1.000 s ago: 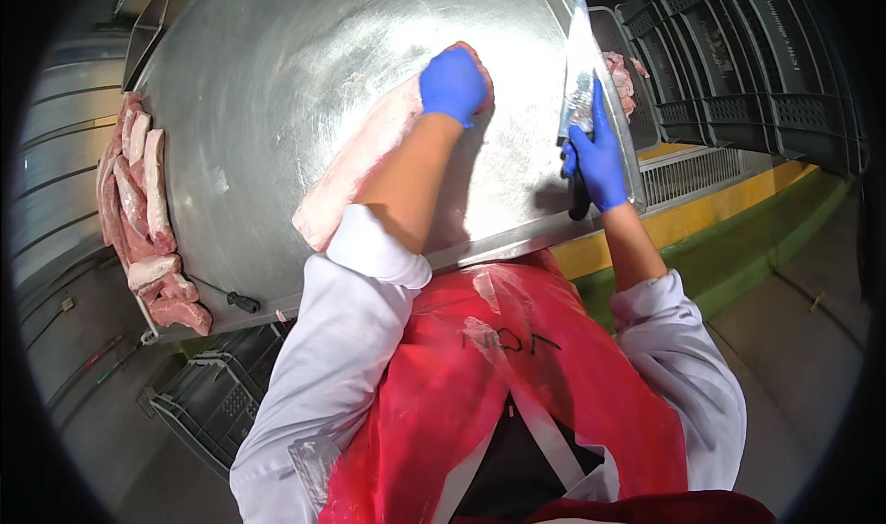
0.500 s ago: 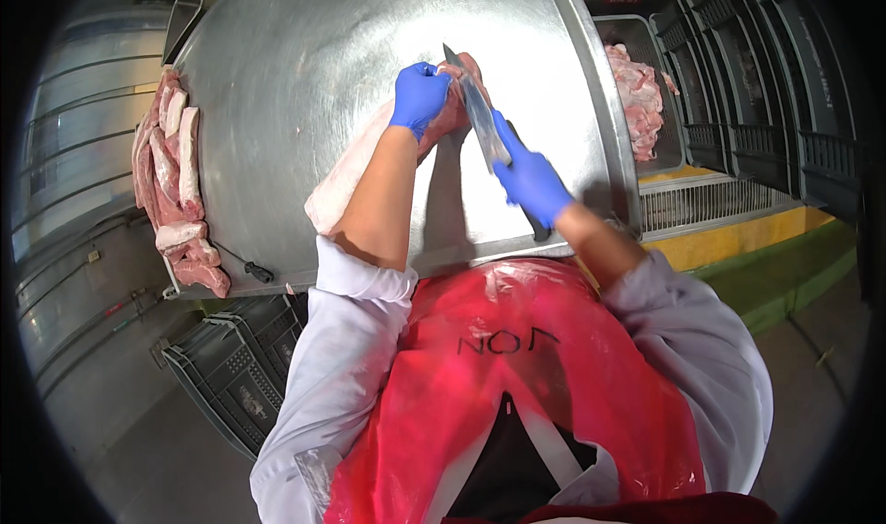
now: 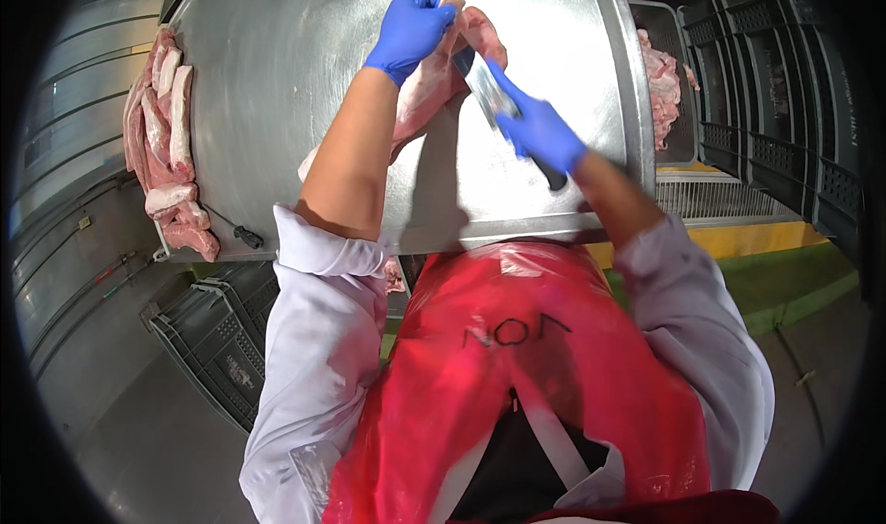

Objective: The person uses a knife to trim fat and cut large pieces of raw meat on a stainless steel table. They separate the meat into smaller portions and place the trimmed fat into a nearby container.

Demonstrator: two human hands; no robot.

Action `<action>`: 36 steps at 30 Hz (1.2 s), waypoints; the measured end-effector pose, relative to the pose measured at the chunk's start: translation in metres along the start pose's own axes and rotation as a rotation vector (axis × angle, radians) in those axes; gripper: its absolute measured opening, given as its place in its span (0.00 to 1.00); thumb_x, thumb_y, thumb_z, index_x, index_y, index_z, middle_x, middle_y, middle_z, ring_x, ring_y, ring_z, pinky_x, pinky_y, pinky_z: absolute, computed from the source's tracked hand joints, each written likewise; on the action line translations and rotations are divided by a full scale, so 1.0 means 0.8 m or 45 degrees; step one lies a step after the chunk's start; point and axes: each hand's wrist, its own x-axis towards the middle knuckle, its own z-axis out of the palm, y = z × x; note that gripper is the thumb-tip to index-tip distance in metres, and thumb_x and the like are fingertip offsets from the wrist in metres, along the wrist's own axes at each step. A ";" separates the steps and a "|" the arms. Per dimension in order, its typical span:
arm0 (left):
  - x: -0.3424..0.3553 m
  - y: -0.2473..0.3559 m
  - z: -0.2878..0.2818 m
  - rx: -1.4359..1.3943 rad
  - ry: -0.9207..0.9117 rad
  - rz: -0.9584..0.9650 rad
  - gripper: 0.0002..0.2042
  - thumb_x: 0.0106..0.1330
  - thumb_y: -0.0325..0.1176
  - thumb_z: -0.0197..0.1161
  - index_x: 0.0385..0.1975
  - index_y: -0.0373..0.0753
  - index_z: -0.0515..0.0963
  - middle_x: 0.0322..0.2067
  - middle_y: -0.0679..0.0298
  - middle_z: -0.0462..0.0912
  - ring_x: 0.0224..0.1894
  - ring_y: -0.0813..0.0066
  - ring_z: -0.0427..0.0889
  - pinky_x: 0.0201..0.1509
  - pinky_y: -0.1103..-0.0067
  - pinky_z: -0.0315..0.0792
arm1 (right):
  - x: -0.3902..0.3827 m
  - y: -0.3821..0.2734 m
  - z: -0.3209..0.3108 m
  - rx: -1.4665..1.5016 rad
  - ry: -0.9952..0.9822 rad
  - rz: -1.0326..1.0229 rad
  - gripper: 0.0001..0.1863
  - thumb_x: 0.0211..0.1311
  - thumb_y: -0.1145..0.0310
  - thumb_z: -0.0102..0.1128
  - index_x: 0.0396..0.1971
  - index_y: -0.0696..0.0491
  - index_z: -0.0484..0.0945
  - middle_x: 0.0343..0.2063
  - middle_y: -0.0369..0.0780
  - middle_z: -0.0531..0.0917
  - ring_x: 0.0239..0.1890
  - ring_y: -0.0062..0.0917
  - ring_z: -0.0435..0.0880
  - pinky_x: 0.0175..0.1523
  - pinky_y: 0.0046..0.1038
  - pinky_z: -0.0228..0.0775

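Note:
My left hand (image 3: 409,37), in a blue glove, grips the upper end of a long, pale pink meat slab (image 3: 420,104) on the steel work table (image 3: 254,81). Its raised tip shows between my fingers, and a rounded pink end lies just right of them. My right hand (image 3: 544,129), also gloved, is closed on a broad knife (image 3: 484,86) with a black handle, held diagonally with the blade against the meat below my left fingers. The blade's tip is hidden in or behind the meat. My left forearm covers much of the slab's lower part.
Several meat strips (image 3: 157,127) lie along the table's left edge, beside a thin black-handled tool (image 3: 247,237). At right, a grey tub (image 3: 678,141) holds meat pieces, with dark crates (image 3: 766,109) stacked beyond and a grate (image 3: 715,196) below. More crates (image 3: 208,330) stand at lower left.
My left hand has moved up and left, lifting the meat's end. The knife has swung from upright at the right side leftward onto the meat, with my right hand following.

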 end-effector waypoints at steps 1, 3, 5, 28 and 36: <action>0.001 0.020 0.002 -0.030 -0.034 0.027 0.10 0.61 0.35 0.67 0.28 0.33 0.81 0.25 0.61 0.83 0.29 0.78 0.79 0.36 0.78 0.74 | 0.040 -0.012 -0.001 -0.014 0.086 -0.071 0.41 0.72 0.67 0.51 0.80 0.33 0.45 0.29 0.41 0.82 0.24 0.24 0.79 0.36 0.29 0.80; -0.001 0.023 -0.003 -0.175 -0.046 0.008 0.06 0.62 0.30 0.65 0.31 0.32 0.80 0.25 0.62 0.82 0.29 0.77 0.79 0.34 0.78 0.73 | 0.066 -0.019 0.003 -0.060 0.155 -0.152 0.41 0.72 0.65 0.52 0.80 0.33 0.46 0.27 0.40 0.80 0.22 0.22 0.78 0.33 0.28 0.79; 0.011 0.004 -0.018 -0.392 -0.040 -0.076 0.06 0.61 0.25 0.62 0.36 0.33 0.82 0.26 0.64 0.83 0.28 0.74 0.80 0.32 0.77 0.73 | 0.066 -0.012 0.013 -0.094 0.147 -0.163 0.41 0.71 0.67 0.52 0.80 0.32 0.48 0.25 0.37 0.78 0.19 0.19 0.76 0.28 0.24 0.76; -0.019 0.065 -0.130 -0.705 -0.130 0.127 0.07 0.70 0.30 0.59 0.31 0.38 0.82 0.23 0.70 0.77 0.25 0.81 0.72 0.30 0.81 0.64 | 0.001 0.013 0.120 -0.028 -0.028 -0.164 0.42 0.71 0.65 0.52 0.81 0.35 0.45 0.23 0.39 0.79 0.17 0.21 0.79 0.28 0.28 0.79; -0.048 0.111 -0.151 -0.695 -0.260 0.300 0.07 0.70 0.31 0.60 0.35 0.35 0.83 0.27 0.68 0.80 0.27 0.80 0.75 0.32 0.81 0.68 | 0.071 -0.034 0.157 -0.205 0.077 -0.185 0.42 0.71 0.60 0.49 0.81 0.34 0.40 0.30 0.49 0.85 0.22 0.34 0.83 0.38 0.37 0.81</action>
